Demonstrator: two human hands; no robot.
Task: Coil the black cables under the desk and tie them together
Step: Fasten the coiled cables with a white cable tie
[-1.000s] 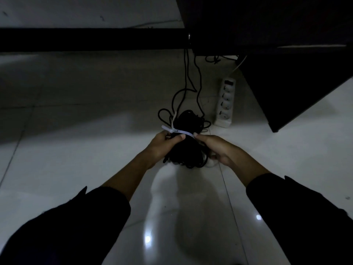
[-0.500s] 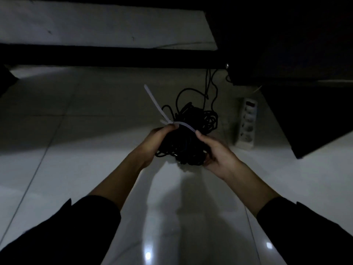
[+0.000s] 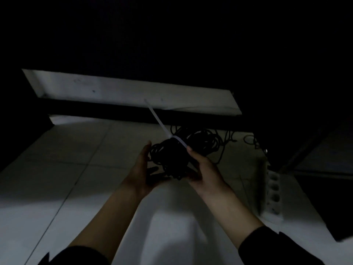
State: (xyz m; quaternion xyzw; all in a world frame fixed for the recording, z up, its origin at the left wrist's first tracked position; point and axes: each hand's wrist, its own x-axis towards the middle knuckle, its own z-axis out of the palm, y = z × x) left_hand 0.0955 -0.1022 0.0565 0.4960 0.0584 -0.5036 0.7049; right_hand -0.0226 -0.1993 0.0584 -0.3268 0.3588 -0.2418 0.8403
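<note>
A coiled bundle of black cables (image 3: pixel 172 155) hangs in the air between both my hands, above the pale tiled floor. A white zip tie (image 3: pixel 178 140) is wrapped around the bundle, and its long free tail (image 3: pixel 156 117) sticks up and to the left. My left hand (image 3: pixel 142 171) cups the bundle's left side and underside with the fingers spread. My right hand (image 3: pixel 202 167) grips the bundle's right side, its thumb resting at the tie. Loose cable strands (image 3: pixel 221 148) trail from the bundle to the right, under the dark desk.
A white power strip (image 3: pixel 273 196) lies on the floor at the right, beside the dark desk panel (image 3: pixel 313 146). A pale wall strip (image 3: pixel 124 92) with a black skirting band runs across behind the bundle. The scene is very dim.
The bundle has been lifted higher off the floor. My left hand has let go of the tie's tail and now cups the bundle from below. The view has tilted upward.
</note>
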